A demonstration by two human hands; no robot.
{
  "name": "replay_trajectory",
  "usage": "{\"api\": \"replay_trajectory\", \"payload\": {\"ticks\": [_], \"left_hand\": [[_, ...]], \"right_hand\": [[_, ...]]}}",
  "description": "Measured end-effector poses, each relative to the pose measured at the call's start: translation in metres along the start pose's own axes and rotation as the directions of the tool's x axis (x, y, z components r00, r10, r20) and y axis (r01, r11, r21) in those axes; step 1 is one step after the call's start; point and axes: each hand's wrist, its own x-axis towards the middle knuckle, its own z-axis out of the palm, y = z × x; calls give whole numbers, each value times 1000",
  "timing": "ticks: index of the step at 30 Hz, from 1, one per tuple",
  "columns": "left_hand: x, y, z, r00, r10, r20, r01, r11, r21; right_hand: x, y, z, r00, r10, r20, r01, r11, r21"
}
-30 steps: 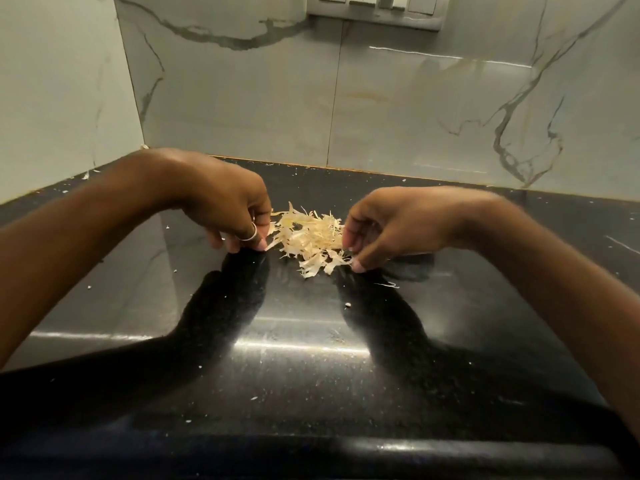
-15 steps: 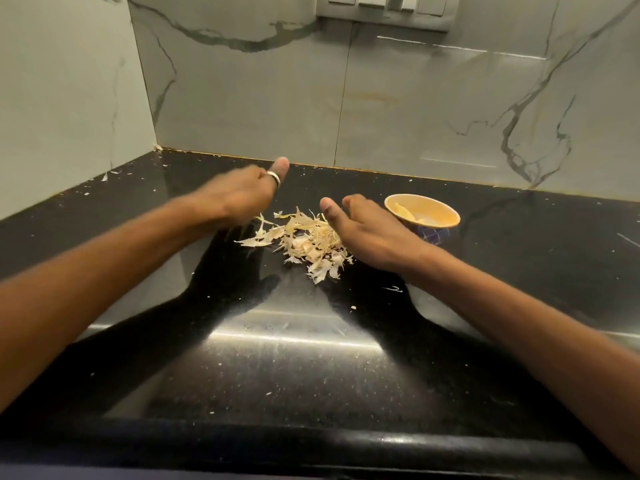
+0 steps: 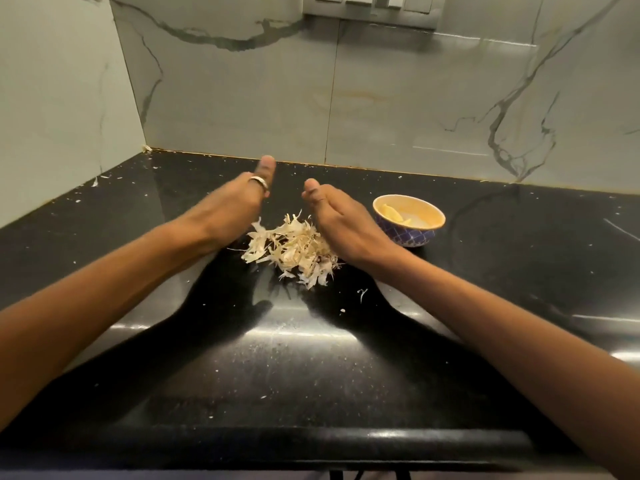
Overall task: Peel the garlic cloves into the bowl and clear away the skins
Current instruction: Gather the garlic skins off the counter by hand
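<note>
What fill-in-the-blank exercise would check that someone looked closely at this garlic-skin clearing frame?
1. The left hand and right hand, fingers straight, flank the pile of pale papery garlic skins on the glossy ____ stone countertop.
2. The small round blue-patterned bowl stands beside the ____ hand.
3. A silver ring is worn on the ____ hand.

Missing words: black; right; left.

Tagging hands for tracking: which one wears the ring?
The left hand, left of the garlic skin pile: a silver ring circles one finger. The right hand, beside the bowl, wears none.
</note>
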Motion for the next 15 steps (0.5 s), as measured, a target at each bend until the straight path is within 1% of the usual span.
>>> {"api": "replay_trajectory", "payload": {"ticks": [2,4,6,9,11,12,14,15], "left_hand": [[-2,-11,-17,998,-48,-49,50,997,52],[-6,-20,-23,997,-72,-29,75,991,110],[-10,-22,-18,996,-85,-6,84,980,179],[-14,-12,7,995,-92,42,81,970,228],[-13,-5,21,990,-117,84,98,976,196],[-14,-4,25,987,-105,124,87,986,142],[-10,-6,27,982,-7,189,2,1000,27],[-9,-7,25,984,37,176,-36,999,-9]], "right_hand": [[-1,8,-12,1000,15,9,-15,1000,-9],[-7,16,-19,999,-7,32,8,999,-43],[-15,19,-17,998,-41,52,47,992,-115],[-15,25,1,998,3,60,9,979,-202],[-10,21,14,997,39,60,-26,977,-210],[-7,17,18,996,56,76,-41,982,-183],[-6,6,20,989,69,133,-62,997,-56],[-5,1,17,986,71,148,-72,997,-2]]}}
